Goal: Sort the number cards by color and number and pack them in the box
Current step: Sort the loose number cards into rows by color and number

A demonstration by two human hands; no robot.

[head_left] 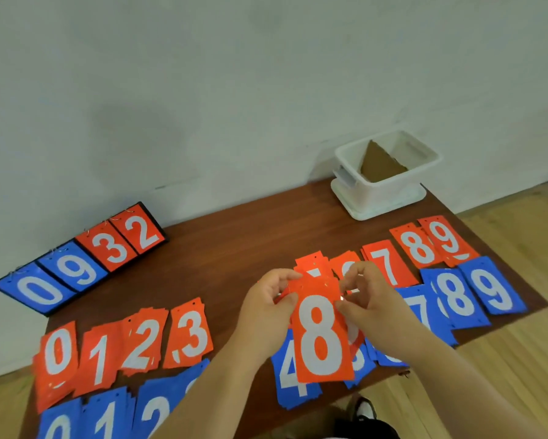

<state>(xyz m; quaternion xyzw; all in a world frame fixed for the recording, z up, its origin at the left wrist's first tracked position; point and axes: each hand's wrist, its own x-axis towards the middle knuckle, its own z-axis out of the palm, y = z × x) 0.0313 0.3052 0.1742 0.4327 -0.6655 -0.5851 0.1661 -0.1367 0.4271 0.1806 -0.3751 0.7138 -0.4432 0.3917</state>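
1. Two hands, left hand [272, 307] and right hand [372, 301], pinch the upper edges of a red 8 card [322, 335] above the middle of the table [234, 236]
2. Its matching red 8 pile [413, 245] lies far right, overlapped by the red 9 pile [447, 239]; the white box [366, 193] stands beyond
3. Risk: a careless drop could slide it onto the crowded neighbours, mixing numbers

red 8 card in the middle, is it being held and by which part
Yes. The left hand pinches the red 8 card at its top left corner, the right hand at its top right corner.
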